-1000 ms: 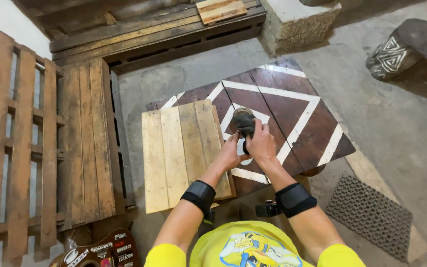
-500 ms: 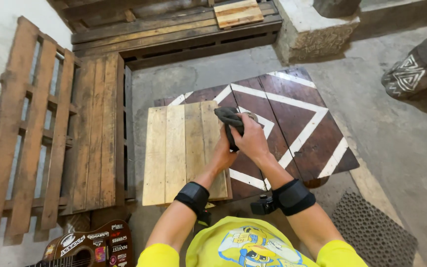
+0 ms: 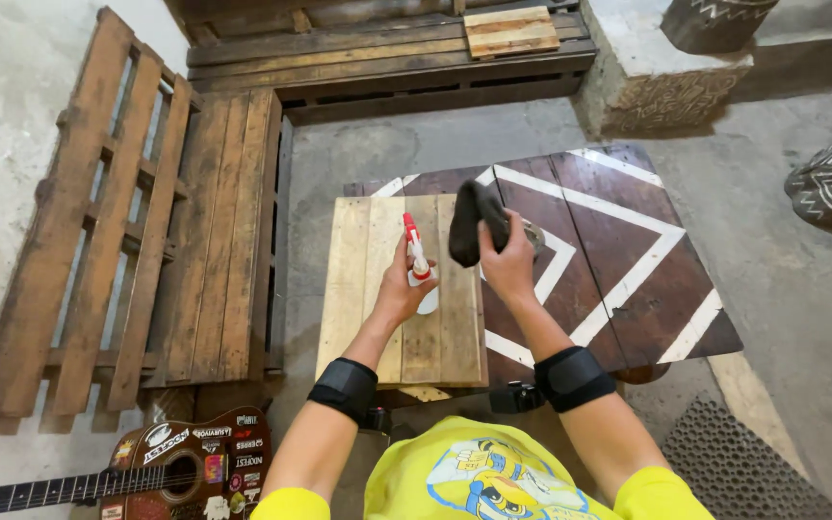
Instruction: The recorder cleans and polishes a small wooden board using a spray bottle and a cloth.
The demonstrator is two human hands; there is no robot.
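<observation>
Left hand point(image 3: 399, 289), grip closed around a small white spray bottle with a red nozzle point(image 3: 418, 262), holds it upright over the pale plank panel point(image 3: 368, 289) that lies on the left part of the dark brown tabletop with white painted lines point(image 3: 618, 241). Right hand point(image 3: 510, 262), grip pinched on a dark cloth point(image 3: 474, 223), holds it bunched and hanging just right of the bottle, above the panel's right edge. Black wrist bands point(image 3: 571, 377) on both forearms; pallets point(image 3: 98, 221) stand at left, and a stickered guitar point(image 3: 185, 462) lies at the lower left on the concrete floor point(image 3: 782, 279).
</observation>
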